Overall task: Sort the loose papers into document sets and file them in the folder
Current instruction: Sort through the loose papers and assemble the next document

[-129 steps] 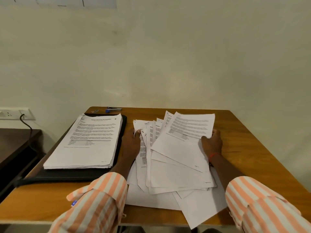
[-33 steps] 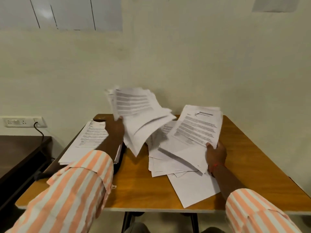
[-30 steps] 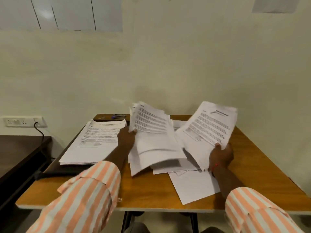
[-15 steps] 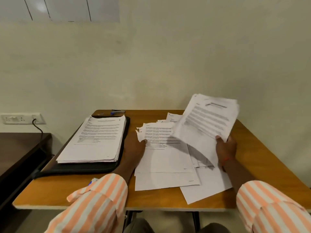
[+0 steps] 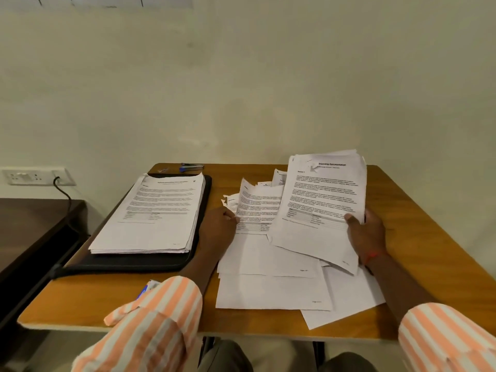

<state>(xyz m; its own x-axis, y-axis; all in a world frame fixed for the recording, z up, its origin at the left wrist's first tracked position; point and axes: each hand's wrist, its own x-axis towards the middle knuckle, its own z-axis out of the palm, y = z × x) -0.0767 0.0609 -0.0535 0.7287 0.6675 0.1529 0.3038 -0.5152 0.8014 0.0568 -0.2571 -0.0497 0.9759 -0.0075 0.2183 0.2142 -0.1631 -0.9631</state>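
Plain cream wall behind; wooden surface point(image 5: 402, 237) in front, seen from the head view. Socket plate point(image 5: 35, 177) on the wall at left, dark cable hanging from it, a dark side table point(image 5: 26, 224) below.

Black folder point(image 5: 200, 237) lies open and flat on the left half of the surface. Neat stack of printed pages point(image 5: 155, 216) sits on it, squared up. Blue stapler point(image 5: 192, 167) at the far edge, just beyond the folder.

Loose papers point(image 5: 268, 285) spread untidily over the middle and right, overlapping; one corner juts past the near edge.

Right hand point(image 5: 367, 232): clamped on a sheaf point(image 5: 319, 205) at its right edge, thumb on the front, fingers behind. Sheaf is raised and tilted toward the camera, its lower corner over the loose papers. Top page headed "Internship Documentation".

Left hand point(image 5: 218, 226): thumb and fingertips pinching the left edge of the upper loose papers, which curl up off the pile. Both sleeves striped orange and white.
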